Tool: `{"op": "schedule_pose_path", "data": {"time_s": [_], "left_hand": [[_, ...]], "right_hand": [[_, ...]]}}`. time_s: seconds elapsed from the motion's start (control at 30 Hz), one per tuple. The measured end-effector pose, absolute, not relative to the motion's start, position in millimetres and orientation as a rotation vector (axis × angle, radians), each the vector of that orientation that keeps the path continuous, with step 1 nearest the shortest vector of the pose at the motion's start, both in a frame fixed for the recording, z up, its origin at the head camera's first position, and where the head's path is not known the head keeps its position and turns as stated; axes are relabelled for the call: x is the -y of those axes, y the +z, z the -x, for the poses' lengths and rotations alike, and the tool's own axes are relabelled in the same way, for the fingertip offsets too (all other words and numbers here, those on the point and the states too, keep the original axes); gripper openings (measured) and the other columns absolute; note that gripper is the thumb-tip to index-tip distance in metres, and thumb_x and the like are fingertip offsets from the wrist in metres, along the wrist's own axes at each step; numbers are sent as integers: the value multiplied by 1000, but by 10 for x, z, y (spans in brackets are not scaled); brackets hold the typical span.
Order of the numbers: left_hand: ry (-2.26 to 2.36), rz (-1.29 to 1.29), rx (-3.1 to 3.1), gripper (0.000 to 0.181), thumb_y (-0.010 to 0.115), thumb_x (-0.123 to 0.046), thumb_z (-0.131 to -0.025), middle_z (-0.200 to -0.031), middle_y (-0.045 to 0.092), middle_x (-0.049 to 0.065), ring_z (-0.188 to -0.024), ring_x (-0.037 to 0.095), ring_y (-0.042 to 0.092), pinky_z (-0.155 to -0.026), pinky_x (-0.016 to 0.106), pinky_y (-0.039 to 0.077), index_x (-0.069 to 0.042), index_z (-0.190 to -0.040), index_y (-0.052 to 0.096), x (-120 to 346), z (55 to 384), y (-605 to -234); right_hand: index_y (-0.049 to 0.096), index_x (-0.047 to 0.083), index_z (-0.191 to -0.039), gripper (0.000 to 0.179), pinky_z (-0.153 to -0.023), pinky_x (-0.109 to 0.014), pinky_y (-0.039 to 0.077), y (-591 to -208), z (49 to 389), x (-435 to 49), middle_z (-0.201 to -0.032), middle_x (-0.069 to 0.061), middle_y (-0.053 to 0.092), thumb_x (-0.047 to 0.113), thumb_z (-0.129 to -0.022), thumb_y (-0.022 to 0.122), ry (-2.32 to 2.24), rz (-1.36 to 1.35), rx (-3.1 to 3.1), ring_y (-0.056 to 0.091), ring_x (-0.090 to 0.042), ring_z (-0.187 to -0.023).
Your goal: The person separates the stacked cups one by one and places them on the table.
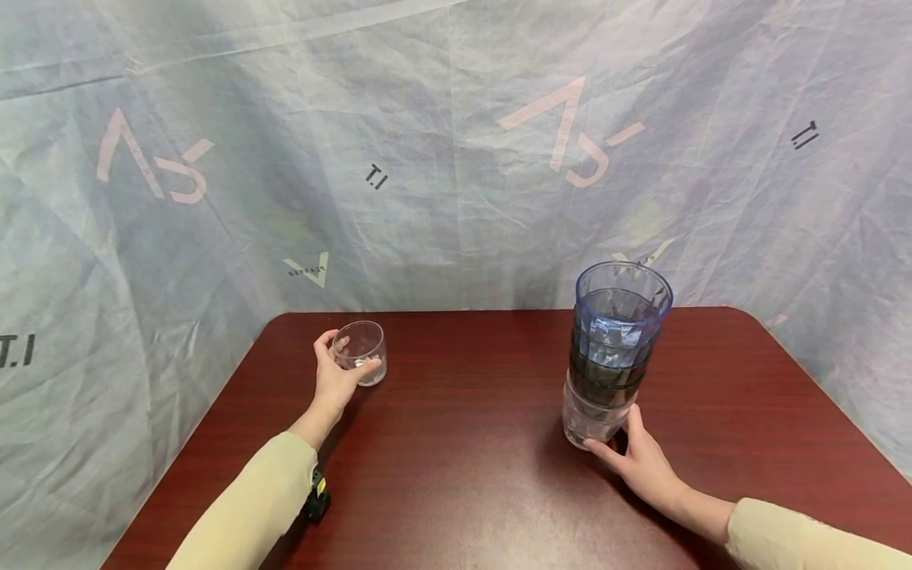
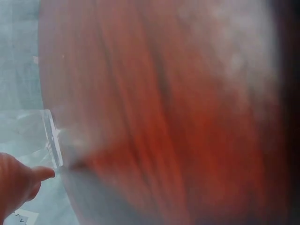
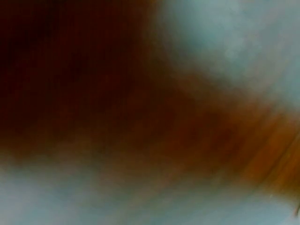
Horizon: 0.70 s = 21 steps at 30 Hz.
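The tall stack of nested transparent tumblers (image 1: 613, 356), blue-rimmed at the top, smoky grey through the middle and clear at the foot, is on the right side of the dark red wood-grain bench (image 1: 456, 412). The right hand (image 1: 647, 463) grips its lowest tumbler, thumb in front and a finger up the side; whether the foot touches the bench I cannot tell. Well apart, near the far left corner, the left hand (image 1: 335, 384) is wrapped round a short, round, clear glass (image 1: 362, 344), thumb across its near side. The right wrist view is too blurred to add anything.

Taken as stacking, the work looks well along: several tumblers already sit one inside another, though their exact number is hard to make out. The short glass is the only piece seen outside the stack, so joining it appears to be what is left
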<state>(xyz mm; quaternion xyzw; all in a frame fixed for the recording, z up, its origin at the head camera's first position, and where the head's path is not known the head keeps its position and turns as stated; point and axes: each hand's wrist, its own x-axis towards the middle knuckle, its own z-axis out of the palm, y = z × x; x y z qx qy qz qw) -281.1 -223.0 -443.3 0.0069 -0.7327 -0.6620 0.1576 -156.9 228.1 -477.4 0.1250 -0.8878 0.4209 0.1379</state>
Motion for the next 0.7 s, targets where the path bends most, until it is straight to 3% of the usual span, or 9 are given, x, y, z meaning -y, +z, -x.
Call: {"op": "schedule_pose_path", "data": {"time_s": [0.4,0.6,0.7], "left_hand": [[-1850,-33,2152,88,79,4,-77,-147,36,19,-138,29,32,-107,46,30,-8,-140,19,2245,2814,-4429],[-1843,-19,2150,89,80,4,-77,-148,35,20,-139,27,30,-109,45,28,-7,-141,19,2250,2811,-4439],[-1813,-21,2166,93,82,2,-75,-149,34,19,-139,27,30,-110,44,26,-8,-143,19,2259,2805,-4426]], "right_hand": [[28,5,-134,70,-89,-8,29,-4794,1581,-2294,-134,-25,51,24,-87,76,1207,-339,2591,46,-37,-124],[27,4,-135,70,-90,-17,34,-4776,1578,-2289,-135,-26,50,24,-87,75,1208,-334,2602,46,-37,-125],[28,4,-134,70,-90,-13,33,-4788,1587,-2293,-134,-25,51,24,-87,75,1207,-339,2596,46,-36,-124]]}}
